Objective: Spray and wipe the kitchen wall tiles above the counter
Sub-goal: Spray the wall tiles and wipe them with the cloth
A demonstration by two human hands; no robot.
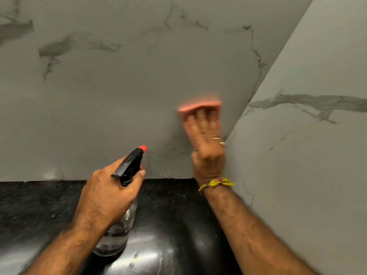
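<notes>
Fingers point(200, 120) of right hand point(206, 143) straight, pressing cloth point(198, 107) flat on tiles point(119, 96); left hand point(107, 193) curled round sprayer point(129, 167) above tabletop point(39, 205).

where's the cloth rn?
Head view, right of centre: the pink cloth is pressed flat against the back wall tile under the right hand's straight fingers, just left of the corner with the side wall.

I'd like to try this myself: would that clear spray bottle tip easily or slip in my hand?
The spray bottle looks nearly empty, so probably light and tippable. The left hand grips its narrow neck, likely a secure hold; droplets on the wall tiles suggest possible slipperiness.
</notes>
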